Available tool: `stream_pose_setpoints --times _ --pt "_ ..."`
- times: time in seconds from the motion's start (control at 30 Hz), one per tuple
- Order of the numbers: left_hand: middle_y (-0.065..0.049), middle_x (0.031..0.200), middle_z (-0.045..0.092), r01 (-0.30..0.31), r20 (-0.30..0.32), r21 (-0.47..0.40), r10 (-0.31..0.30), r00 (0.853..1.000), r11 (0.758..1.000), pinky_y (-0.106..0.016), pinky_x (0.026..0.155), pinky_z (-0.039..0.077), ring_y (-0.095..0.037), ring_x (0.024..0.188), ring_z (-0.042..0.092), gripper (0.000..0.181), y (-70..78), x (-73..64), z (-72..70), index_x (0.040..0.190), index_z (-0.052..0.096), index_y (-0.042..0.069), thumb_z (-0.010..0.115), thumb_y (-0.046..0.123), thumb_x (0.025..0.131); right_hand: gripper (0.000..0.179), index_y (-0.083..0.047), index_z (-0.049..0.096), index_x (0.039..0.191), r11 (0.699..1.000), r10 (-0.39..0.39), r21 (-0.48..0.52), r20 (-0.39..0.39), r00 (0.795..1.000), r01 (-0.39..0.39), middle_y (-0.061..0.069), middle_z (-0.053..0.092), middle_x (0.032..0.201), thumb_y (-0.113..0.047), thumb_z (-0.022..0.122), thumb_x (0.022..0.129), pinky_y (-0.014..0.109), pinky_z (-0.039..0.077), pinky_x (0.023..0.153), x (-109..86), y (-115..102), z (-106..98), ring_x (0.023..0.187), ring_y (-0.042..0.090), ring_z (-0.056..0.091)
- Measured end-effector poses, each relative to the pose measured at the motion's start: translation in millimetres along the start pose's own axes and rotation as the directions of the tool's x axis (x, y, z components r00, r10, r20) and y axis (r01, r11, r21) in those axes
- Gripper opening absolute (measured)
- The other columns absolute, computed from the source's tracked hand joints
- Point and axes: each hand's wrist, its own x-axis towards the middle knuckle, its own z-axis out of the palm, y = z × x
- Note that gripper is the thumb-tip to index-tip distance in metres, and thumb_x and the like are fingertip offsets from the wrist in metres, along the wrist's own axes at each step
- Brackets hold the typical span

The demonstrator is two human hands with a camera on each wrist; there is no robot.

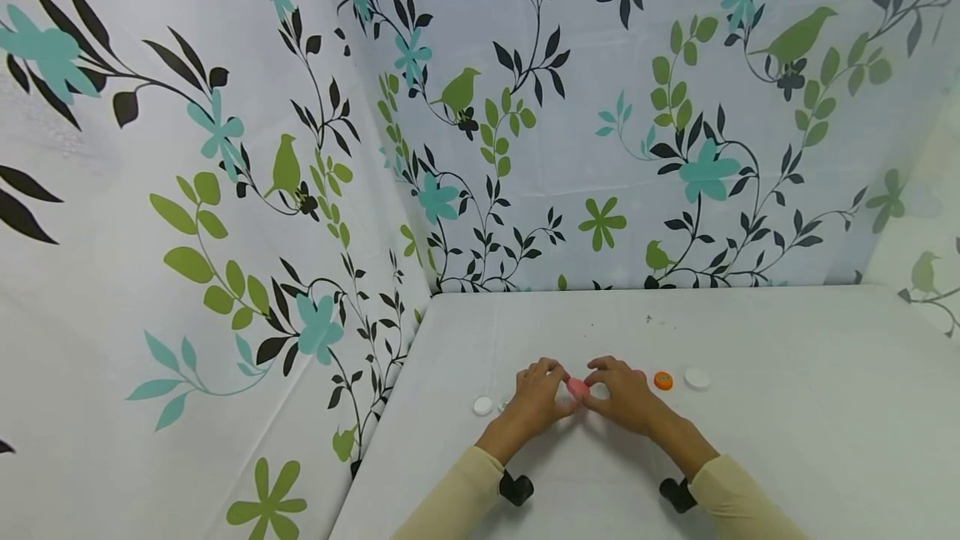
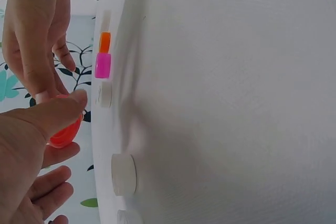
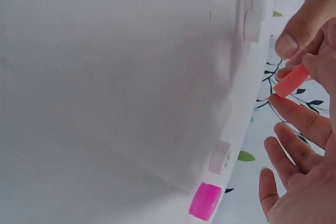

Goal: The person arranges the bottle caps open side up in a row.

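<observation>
Only right wrist: coral cap [image 3: 291, 81] edgewise

So it's a plain white table [image 1: 810, 432] with a loose row of little round caps sitting right on it. Far left there's a white cap [image 1: 482, 406], with a second white cap [image 2: 124, 176] just beside it, then a third white cap [image 2: 105, 95] around the middle. Next come a magenta cap [image 2: 103, 65], an orange cap [image 1: 663, 380] and another white cap [image 1: 697, 379]. Tiny dark specks [image 1: 648, 319] further back, can't tell what.
</observation>
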Motion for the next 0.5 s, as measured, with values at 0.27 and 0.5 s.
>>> stream_pose_setpoints --times 0.27,0.5 --pt "-0.005 0.132 0.059 -0.012 -0.051 0.031 0.014 0.999 0.999 -0.045 0.102 0.044 -0.023 0.122 0.057 0.039 0.7 -0.5 4.5 0.115 0.065 0.017 0.081 0.044 0.093 0.024 -0.011 0.082 0.1 0.996 0.0 0.084 -0.013 1.0 0.001 0.016 0.064 0.138 -0.034 0.075 0.099 0.062 0.048 0.107 -3.1 -3.8 4.4 0.132 0.039 0.057" --pt "-0.005 0.13 0.06 -0.014 -0.073 0.023 0.016 0.997 1.0 -0.046 0.103 0.044 -0.023 0.121 0.059 0.034 1.2 -1.7 5.0 0.111 0.065 0.017 0.082 0.041 0.093 0.028 -0.01 0.083 0.104 0.995 0.041 0.091 -0.008 0.999 -0.04 0.012 0.064 0.138 -0.036 0.073 0.1 0.063 0.047 0.107 -5.1 -6.0 6.8 0.133 0.037 0.057"
